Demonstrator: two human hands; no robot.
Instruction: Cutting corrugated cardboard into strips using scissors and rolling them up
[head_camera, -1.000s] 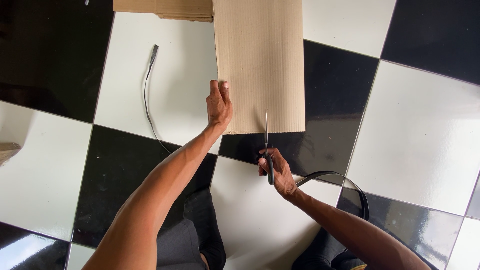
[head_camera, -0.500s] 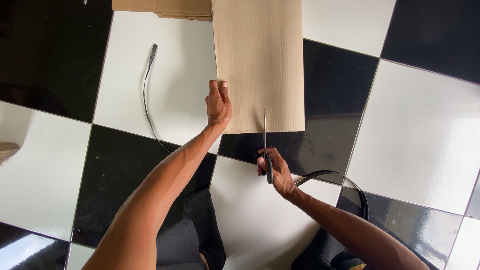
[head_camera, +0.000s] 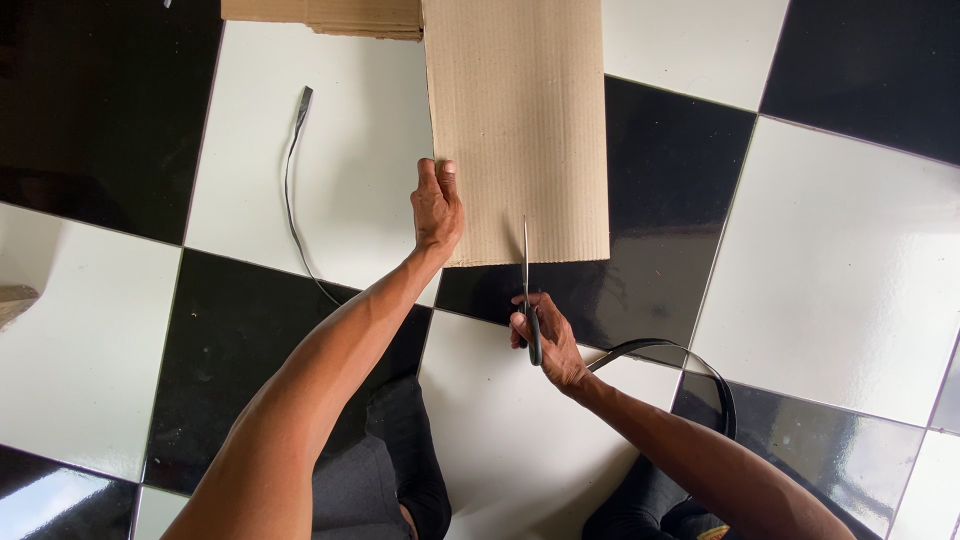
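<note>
A tall sheet of brown corrugated cardboard (head_camera: 515, 120) lies flat on the black and white tiled floor (head_camera: 840, 270). My left hand (head_camera: 438, 208) presses on its lower left edge, fingers over the cardboard. My right hand (head_camera: 545, 340) grips a pair of scissors (head_camera: 528, 290) by the handles. The blades point away from me and reach a short way into the sheet's near edge, right of my left hand.
More cardboard (head_camera: 325, 15) lies at the top edge, left of the sheet. A thin black strap (head_camera: 292, 190) curves over the white tile to the left. Another black strap loop (head_camera: 690, 370) lies by my right wrist. My dark-clothed knees (head_camera: 400, 480) are at the bottom.
The scissors have crept slightly further into the cardboard's near edge. My left hand stays put on the sheet.
</note>
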